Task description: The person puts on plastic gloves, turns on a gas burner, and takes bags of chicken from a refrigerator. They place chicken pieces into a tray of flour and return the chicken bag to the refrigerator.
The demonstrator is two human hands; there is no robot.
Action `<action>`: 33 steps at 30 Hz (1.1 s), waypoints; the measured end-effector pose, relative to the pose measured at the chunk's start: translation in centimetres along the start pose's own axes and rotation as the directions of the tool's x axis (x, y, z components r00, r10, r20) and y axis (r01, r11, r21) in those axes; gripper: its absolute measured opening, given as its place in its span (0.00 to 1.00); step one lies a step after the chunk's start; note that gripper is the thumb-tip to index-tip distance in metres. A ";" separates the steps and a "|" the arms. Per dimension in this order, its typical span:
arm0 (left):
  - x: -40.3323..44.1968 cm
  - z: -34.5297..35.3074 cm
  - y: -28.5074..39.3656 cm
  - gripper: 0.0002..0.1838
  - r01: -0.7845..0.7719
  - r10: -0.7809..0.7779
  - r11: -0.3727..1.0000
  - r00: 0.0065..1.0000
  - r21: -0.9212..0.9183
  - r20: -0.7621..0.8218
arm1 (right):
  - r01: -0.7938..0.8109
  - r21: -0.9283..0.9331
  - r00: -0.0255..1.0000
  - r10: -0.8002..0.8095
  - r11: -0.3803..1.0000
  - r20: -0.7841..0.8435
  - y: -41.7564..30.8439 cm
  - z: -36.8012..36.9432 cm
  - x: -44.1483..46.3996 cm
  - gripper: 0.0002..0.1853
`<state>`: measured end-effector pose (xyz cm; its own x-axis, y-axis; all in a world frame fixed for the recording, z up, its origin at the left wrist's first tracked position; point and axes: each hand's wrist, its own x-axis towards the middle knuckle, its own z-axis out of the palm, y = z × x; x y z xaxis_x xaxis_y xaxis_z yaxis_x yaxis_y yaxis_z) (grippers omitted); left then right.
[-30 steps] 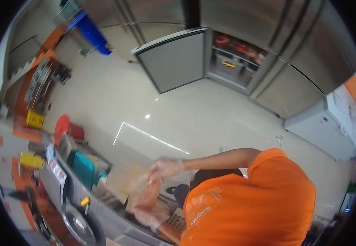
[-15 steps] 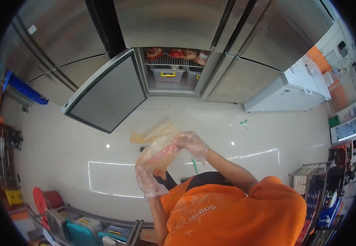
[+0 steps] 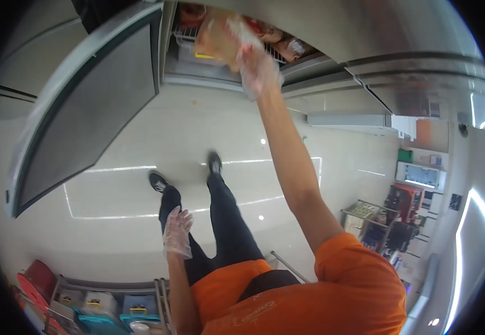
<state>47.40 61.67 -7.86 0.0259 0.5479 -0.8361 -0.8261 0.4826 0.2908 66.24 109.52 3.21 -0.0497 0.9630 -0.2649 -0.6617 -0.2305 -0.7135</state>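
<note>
My right hand (image 3: 260,70), in a clear plastic glove, is closed on one end of a tan bag with red print (image 3: 217,36). My right arm is stretched out, and the bag hangs at the opening of the fridge (image 3: 203,80), overlapping the wire shelf. Motion blurs the bag and hand, so I cannot tell whether the bag touches the shelf. Down by my thigh, my left hand (image 3: 177,231) is gloved too, with fingers apart and nothing in them. Wrapped reddish packages (image 3: 292,49) lie on the shelf, partly hidden by the bag. Below is a grey bin (image 3: 189,54).
The fridge door (image 3: 91,106) stands wide open on the left. Behind me at lower left is a cart with lidded containers (image 3: 98,301) and a red round container (image 3: 41,279). A rack with goods (image 3: 365,212) stands to the right.
My left hand has let go of the bag and dropped to my side. My right hand has carried the bag forward into the fridge opening, and I am closer to the fridge.
</note>
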 end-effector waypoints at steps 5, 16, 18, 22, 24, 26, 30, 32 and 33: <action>3.0 -1.1 -3.9 0.33 0.089 -0.106 0.971 0.992 -0.223 -0.062 | -0.083 0.023 0.954 0.072 0.996 0.290 -2.2 -1.8 13.9 0.09; 6.3 8.4 -11.1 0.29 0.071 -0.170 0.814 0.978 -0.576 -0.121 | 0.043 -0.502 0.993 0.016 0.864 0.113 -7.5 -9.1 28.2 0.11; 6.8 9.6 -12.1 0.29 0.084 -0.168 0.816 0.981 -0.572 -0.095 | 0.050 -0.567 0.996 0.002 0.823 0.090 -8.3 -10.5 29.1 0.12; 7.4 9.7 -14.4 0.28 0.018 -0.178 0.776 0.965 -0.630 -0.191 | 0.042 -0.655 0.999 -0.017 0.755 0.045 -10.1 -12.8 30.3 0.13; 7.7 10.0 -14.5 0.28 0.009 -0.187 0.787 0.957 -0.617 -0.224 | 0.037 -0.679 0.999 -0.025 0.733 0.029 -10.8 -13.5 30.6 0.13; 7.6 10.3 -14.4 0.27 0.020 -0.220 0.786 0.943 -0.618 -0.249 | 0.045 -0.691 0.999 -0.035 0.722 0.029 -11.4 -14.0 30.8 0.14; 7.6 10.7 -14.3 0.27 0.052 -0.236 0.830 0.935 -0.556 -0.265 | 0.046 -0.714 0.999 -0.038 0.699 0.027 -12.0 -14.1 31.8 0.15; 7.6 10.3 -14.8 0.28 0.062 -0.226 0.851 0.940 -0.521 -0.257 | 0.051 -0.720 0.999 -0.040 0.692 0.032 -12.5 -14.1 32.1 0.16; 7.6 10.1 -15.0 0.29 0.071 -0.218 0.868 0.944 -0.492 -0.249 | 0.053 -0.718 0.999 -0.043 0.694 0.032 -12.6 -14.2 32.2 0.16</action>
<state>65.68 65.47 -13.91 0.0646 0.2414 -0.9683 -0.9919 0.1215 -0.0359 83.62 141.42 -5.50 -0.0457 0.9760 -0.2130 0.0756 -0.2093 -0.9749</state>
